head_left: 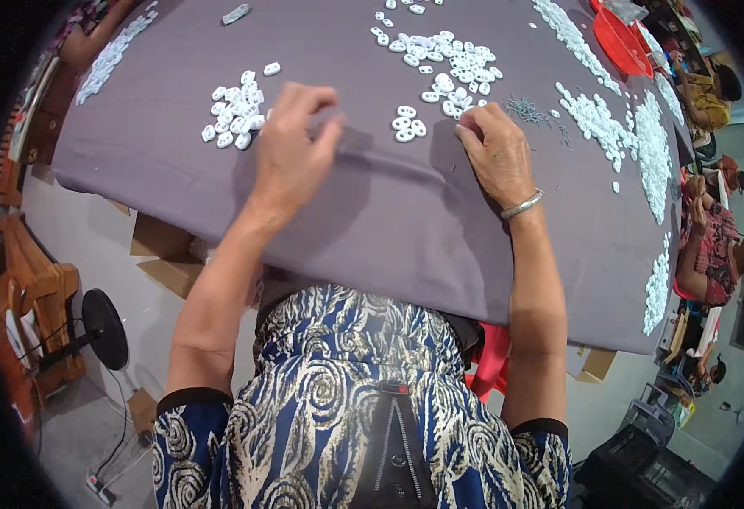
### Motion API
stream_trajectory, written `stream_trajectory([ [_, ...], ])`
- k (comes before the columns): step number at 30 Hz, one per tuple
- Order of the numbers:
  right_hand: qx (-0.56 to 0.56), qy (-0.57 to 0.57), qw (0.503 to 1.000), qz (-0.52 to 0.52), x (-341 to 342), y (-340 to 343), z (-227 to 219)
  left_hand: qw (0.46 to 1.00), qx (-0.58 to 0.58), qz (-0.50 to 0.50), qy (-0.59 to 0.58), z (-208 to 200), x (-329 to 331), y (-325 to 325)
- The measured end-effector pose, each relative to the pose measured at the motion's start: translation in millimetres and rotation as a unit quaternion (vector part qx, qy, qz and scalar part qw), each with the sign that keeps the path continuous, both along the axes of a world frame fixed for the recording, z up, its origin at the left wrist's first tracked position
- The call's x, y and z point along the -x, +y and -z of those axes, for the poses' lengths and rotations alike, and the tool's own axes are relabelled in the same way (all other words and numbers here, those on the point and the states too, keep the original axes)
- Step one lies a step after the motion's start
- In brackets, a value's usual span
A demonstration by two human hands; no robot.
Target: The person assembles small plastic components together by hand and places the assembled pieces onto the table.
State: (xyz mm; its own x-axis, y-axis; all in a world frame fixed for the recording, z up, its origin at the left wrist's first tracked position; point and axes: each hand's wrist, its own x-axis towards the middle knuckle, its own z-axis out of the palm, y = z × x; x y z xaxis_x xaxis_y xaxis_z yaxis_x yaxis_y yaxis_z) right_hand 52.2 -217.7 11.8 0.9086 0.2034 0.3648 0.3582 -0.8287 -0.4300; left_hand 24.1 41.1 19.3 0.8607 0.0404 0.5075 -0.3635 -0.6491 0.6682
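Observation:
My left hand (pixel 291 153) is raised over the table, slightly blurred, its thumb and fingers curved apart with nothing visible between them. Beside it lies a heap of small white oval plastic pieces with two holes (pixel 238 110). My right hand (pixel 499 157), with a silver bangle at the wrist, has thumb and forefinger pinched at the near edge of a larger scattered pile of white pieces (pixel 465 64). Whatever those fingertips hold is hidden. Between my hands sits a small cluster of white pieces (pixel 406 125). Just past my right hand are thin dark pins (pixel 529 110).
A grey-mauve cloth (pixel 372 229) covers the table. Long rows of white pieces (pixel 656 161) run along its right side, with another row (pixel 113 59) at far left. A red basket (pixel 618 42) stands far right. Several people sit on the right. A black fan (pixel 105 329) stands at lower left.

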Motion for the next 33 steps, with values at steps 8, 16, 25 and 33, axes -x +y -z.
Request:
stream_trajectory([
  [8,-0.378,0.238,0.892,-0.064,22,30,-6,0.953,0.171,0.165,0.19,5,26,-38],
  [16,-0.443,0.25,0.851,-0.13,41,56,-3,0.939,0.245,0.163,0.178,10,29,-49],
  [25,-0.418,0.249,0.868,-0.099,43,51,-8,0.908,0.279,0.194,0.246,2,31,-40],
  [33,-0.391,0.265,0.872,-0.127,41,50,-7,0.923,0.276,0.198,0.18,8,25,-34],
])
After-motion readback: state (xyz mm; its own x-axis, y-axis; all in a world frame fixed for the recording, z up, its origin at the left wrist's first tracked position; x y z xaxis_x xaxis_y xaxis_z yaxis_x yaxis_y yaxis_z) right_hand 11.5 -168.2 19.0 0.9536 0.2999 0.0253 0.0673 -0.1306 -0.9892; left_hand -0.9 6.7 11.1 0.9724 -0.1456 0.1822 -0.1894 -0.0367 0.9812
